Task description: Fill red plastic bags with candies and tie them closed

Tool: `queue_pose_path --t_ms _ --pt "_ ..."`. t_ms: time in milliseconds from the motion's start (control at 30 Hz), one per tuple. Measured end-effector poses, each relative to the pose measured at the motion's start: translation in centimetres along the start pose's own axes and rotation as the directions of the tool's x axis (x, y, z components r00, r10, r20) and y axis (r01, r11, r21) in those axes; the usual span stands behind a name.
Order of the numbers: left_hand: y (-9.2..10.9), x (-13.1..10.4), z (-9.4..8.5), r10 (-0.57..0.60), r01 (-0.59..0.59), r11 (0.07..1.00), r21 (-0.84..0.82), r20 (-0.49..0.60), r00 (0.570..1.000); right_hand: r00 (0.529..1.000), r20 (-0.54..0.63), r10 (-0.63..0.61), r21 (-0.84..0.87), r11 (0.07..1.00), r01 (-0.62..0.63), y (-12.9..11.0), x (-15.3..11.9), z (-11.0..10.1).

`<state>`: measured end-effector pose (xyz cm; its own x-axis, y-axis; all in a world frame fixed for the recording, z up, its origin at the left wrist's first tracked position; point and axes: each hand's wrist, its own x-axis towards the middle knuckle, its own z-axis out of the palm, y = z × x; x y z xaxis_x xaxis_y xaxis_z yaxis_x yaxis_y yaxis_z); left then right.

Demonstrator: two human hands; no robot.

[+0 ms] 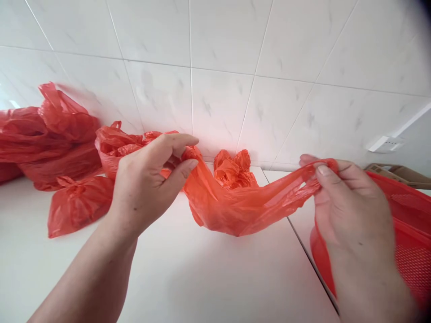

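A red plastic bag (235, 211) hangs stretched between my two hands above the white table, sagging in the middle. My left hand (151, 175) is at its left end. The thumb and index finger stand apart there, while the other fingers, partly hidden, seem to hold the plastic. Pinched between thumb and fingers of my right hand (350, 202) is the bag's right end, folded into a narrow strip. Behind the hanging bag, a crumpled red plastic bag (232, 168) lies near the wall.
Several filled red bags (63, 139) stand against the tiled wall (222, 40) at left, with a small knotted bag (81, 202) in front. At right are a red mesh basket (412, 255), a cardboard piece (400, 175) and a wall socket (387, 143). A seam crosses the white table (215, 278).
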<state>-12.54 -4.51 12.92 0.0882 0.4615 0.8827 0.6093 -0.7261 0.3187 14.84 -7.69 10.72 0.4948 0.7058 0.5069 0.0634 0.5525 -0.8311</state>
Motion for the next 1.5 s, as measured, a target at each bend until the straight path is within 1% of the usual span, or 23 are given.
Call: queue_pose_path --t_ms 67,167,233,300,367,400,500,533,567,667,733,767,833,900,967,1033,1067,1167,1233,1300,1433,1467,1500 --pt "0.1 0.2 0.1 0.080 -0.080 0.993 0.091 0.004 0.997 0.993 0.012 0.117 0.162 0.980 -0.117 1.3 -0.2 0.2" --pt "0.1 0.6 0.4 0.115 -0.118 0.985 0.127 0.025 0.993 0.930 0.118 0.348 0.318 0.874 -0.367 3.0 0.0 0.9" --pt "0.3 0.7 0.8 0.108 -0.112 0.989 0.098 0.047 0.993 0.893 0.238 0.382 0.326 0.835 -0.444 3.6 -0.1 1.6" --pt "0.9 0.7 1.5 0.069 -0.071 0.997 0.009 0.105 0.992 0.867 0.352 0.353 0.260 0.853 -0.453 3.6 -0.9 2.4" --pt "1.6 0.6 2.3 -0.001 0.026 0.992 -0.123 0.201 0.980 0.823 0.454 0.341 0.136 0.886 -0.443 3.2 -2.0 3.1" --pt "2.0 0.4 2.8 -0.037 0.091 0.976 -0.200 0.260 0.965 0.775 0.526 0.351 0.055 0.895 -0.443 3.0 -2.6 3.5" --pt "2.6 -0.1 4.0 -0.074 0.272 0.862 -0.428 0.425 0.902 0.562 0.721 0.405 -0.177 0.892 -0.416 2.6 -3.7 4.4" --pt "2.6 -0.5 4.2 -0.072 0.307 0.822 -0.479 0.447 0.892 0.523 0.739 0.425 -0.226 0.887 -0.402 2.7 -3.8 4.6" --pt "2.4 -0.8 4.4 -0.077 0.316 0.800 -0.510 0.435 0.897 0.516 0.729 0.449 -0.259 0.879 -0.399 2.9 -3.8 4.8" --pt "1.4 -2.3 4.8 -0.095 0.212 0.855 -0.474 0.258 0.961 0.600 0.609 0.518 -0.285 0.850 -0.444 3.7 -3.3 5.1" --pt "0.8 -3.4 5.2 -0.026 0.115 0.909 -0.400 0.221 0.975 0.634 0.560 0.534 -0.270 0.841 -0.469 4.4 -3.1 5.2" --pt "0.6 -4.0 5.5 0.028 0.073 0.925 -0.373 0.260 0.965 0.640 0.552 0.535 -0.249 0.838 -0.485 4.7 -3.2 5.3" --pt "0.4 -4.8 6.2 0.110 0.020 0.948 -0.319 0.385 0.917 0.659 0.533 0.531 -0.181 0.832 -0.525 5.3 -3.4 5.3" --pt "0.3 -5.4 6.9 0.108 0.021 0.966 -0.258 0.474 0.874 0.672 0.529 0.518 -0.129 0.832 -0.540 5.9 -3.5 5.1" --pt "0.2 -5.7 7.4 0.012 0.118 0.966 -0.232 0.492 0.870 0.644 0.585 0.493 -0.127 0.840 -0.527 6.5 -3.4 4.4" --pt "-0.1 -5.9 7.8 -0.135 0.289 0.918 -0.272 0.472 0.871 0.564 0.693 0.449 -0.145 0.853 -0.501 6.9 -3.0 3.4" --pt "-0.4 -6.1 7.9 -0.210 0.390 0.868 -0.308 0.483 0.850 0.527 0.737 0.424 -0.157 0.865 -0.477 7.1 -2.7 2.8" --pt "-1.1 -6.7 8.4 -0.327 0.651 0.639 -0.409 0.622 0.711 0.447 0.818 0.362 -0.218 0.914 -0.341 7.3 -2.3 1.4" --pt "-1.4 -7.1 8.6 -0.347 0.744 0.515 -0.427 0.689 0.636 0.436 0.826 0.357 -0.271 0.930 -0.249 7.4 -2.4 1.2" --pt "-1.3 -7.4 8.7 -0.385 0.766 0.478 -0.431 0.681 0.623 0.487 0.788 0.377 -0.315 0.926 -0.207 7.3 -3.0 1.8" --pt "-0.6 -7.7 8.2 -0.409 0.759 0.505 -0.411 0.660 0.630 0.722 0.563 0.401 -0.435 0.887 -0.154 7.4 -4.2 3.6" --pt "-0.4 -7.7 8.0 -0.407 0.747 0.541 -0.386 0.657 0.634 0.769 0.509 0.386 -0.467 0.875 -0.130 7.5 -4.3 3.9" --pt "-0.2 -7.7 7.8 -0.404 0.729 0.588 -0.350 0.654 0.640 0.796 0.472 0.378 -0.494 0.862 -0.116 7.6 -4.5 4.1"
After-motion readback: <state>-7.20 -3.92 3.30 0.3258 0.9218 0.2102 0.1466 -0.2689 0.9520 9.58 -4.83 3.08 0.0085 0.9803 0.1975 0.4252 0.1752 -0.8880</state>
